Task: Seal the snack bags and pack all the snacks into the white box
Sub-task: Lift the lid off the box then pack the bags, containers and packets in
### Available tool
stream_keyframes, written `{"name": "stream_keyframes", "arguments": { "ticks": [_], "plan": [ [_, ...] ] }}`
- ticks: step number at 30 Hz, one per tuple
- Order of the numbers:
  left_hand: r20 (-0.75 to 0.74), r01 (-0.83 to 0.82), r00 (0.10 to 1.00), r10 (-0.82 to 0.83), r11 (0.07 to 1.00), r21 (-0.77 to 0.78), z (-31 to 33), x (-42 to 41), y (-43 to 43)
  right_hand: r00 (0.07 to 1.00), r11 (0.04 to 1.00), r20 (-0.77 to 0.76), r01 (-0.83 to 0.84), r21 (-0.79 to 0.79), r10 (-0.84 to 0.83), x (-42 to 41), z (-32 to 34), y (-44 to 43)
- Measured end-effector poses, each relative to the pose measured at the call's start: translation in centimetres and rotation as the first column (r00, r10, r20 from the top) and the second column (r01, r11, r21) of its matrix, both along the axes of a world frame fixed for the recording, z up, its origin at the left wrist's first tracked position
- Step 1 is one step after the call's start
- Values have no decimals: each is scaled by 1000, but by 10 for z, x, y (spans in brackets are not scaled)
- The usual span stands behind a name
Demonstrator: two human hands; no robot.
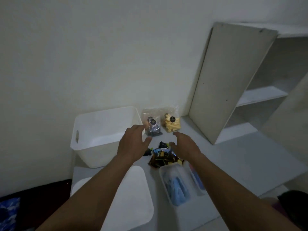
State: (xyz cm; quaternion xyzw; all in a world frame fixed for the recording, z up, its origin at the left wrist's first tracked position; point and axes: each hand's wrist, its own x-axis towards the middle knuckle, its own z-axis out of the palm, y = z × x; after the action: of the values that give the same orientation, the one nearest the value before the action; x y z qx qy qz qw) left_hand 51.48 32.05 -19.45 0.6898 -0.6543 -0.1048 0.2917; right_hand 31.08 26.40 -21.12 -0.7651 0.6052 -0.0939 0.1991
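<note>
both hands reach forward with fingers spread and loose, gripping nothing: the left hand (132,142) just before the dark-snack bag (152,123), the right hand (185,145) over the pile of small wrapped snacks (164,157). the yellow-stick bag (171,122) stands against the wall. the white box (103,135) sits left, its lid (133,197) nearer, a clear container of blue items (175,184) beside the pile.

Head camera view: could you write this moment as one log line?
left hand: open, reaching | right hand: open, reaching | two clear snack bags: unpacked | small packets: unpacked | white box: empty
</note>
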Motion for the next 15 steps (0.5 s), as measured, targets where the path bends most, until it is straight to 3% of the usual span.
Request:
{"name": "stream_keyframes", "arguments": {
  "ticks": [7,15],
  "plan": [
    [30,-56,998,55,997,59,2,-56,-114,998,996,-38,-61,-66,58,-44,-2,-124],
    [69,-216,976,208,964,153,-52,-64,-236,981,978,-51,-193,-77,189,-49,-39,-262]
  ]
}}
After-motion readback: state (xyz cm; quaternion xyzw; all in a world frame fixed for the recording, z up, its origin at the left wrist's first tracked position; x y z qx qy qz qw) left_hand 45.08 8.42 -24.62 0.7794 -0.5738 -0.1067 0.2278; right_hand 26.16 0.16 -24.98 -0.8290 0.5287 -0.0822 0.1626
